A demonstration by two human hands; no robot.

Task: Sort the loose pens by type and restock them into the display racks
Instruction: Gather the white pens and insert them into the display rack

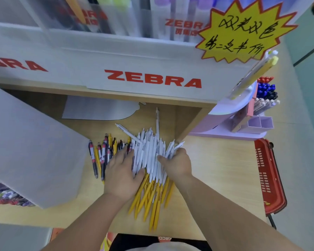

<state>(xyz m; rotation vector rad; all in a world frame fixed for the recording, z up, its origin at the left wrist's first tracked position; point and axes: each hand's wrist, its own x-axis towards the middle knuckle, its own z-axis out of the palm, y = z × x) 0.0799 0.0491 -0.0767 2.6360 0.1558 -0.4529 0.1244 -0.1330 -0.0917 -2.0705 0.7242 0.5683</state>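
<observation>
Smooth glossy white plastic pens and yellow plastic pens lie on the matt pale wood-grain shelf

Head cam, close, looking down at shelf.

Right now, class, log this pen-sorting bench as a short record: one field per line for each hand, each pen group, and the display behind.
left hand: pressed against left side of the white bundle
right hand: fingers curled over bundle's right side
white pens: gathered between both hands, a few stray at the far end
yellow pens: loose pile beneath, nearer the person
dark patterned pens: lying left, apart
display rack: marked ZEBRA, behind the pens
red basket: right edge
</observation>
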